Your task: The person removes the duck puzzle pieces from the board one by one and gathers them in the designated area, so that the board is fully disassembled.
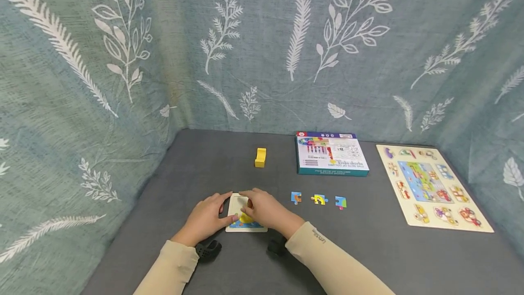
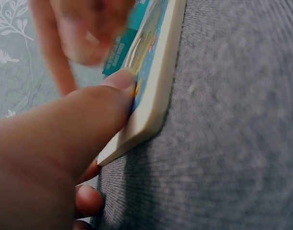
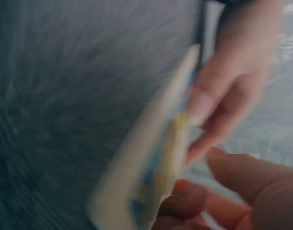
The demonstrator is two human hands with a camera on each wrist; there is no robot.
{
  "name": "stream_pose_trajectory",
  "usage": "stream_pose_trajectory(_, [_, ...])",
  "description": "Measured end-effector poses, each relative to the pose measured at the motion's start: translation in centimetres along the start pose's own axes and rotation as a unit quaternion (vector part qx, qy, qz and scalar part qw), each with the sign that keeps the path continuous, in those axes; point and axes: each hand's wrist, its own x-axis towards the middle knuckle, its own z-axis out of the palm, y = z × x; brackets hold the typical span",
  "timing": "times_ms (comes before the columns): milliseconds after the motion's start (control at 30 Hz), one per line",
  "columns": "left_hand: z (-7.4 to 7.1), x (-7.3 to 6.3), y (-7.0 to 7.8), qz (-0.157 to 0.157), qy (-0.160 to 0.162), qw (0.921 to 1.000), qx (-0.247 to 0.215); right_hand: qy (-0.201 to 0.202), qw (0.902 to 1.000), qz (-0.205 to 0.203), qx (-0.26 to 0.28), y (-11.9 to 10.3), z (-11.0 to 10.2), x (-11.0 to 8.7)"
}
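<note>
A small jigsaw board (image 1: 236, 203) with a pale rim lies flat on the table between both hands. Its lower part shows blue and yellow picture pieces (image 1: 247, 225); the upper right is covered by fingers. My left hand (image 1: 202, 218) holds the board's left side, thumb pressing on the picture and fingers along the edge, as the left wrist view shows up close. Over the board's right half hovers my right hand (image 1: 267, 211), its thumb and index finger apart. Nothing shows between them in the blurred right wrist view.
Three loose jigsaw pieces, one blue and orange (image 1: 296, 197), one yellow (image 1: 319, 199) and one blue-green (image 1: 340, 202), lie right of the board. Behind are a yellow block (image 1: 260, 157) and a boxed toy (image 1: 331, 154). A large wooden puzzle (image 1: 430, 185) lies far right.
</note>
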Motion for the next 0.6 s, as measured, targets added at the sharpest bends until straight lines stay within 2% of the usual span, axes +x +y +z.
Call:
stream_pose_trajectory(100, [-0.2,0.0,0.0,0.004,-0.002,1.0000,-0.001,-0.007,0.9994,0.015,-0.031,-0.1,0.7,0.6])
stream_pose_trajectory(200, [-0.2,-0.1,0.1,0.007,-0.002,1.0000,0.003,0.002,0.9990,0.014,-0.042,0.0,1.1,0.5])
stream_pose_trajectory(433, [-0.2,-0.1,0.0,0.002,-0.002,1.0000,0.004,0.013,0.9993,0.014,0.031,0.0,1.4,0.0])
stream_pose_trajectory(600, [-0.1,0.0,0.0,0.007,0.000,0.9999,0.009,0.021,0.9998,-0.002,0.004,0.1,1.6,-0.1])
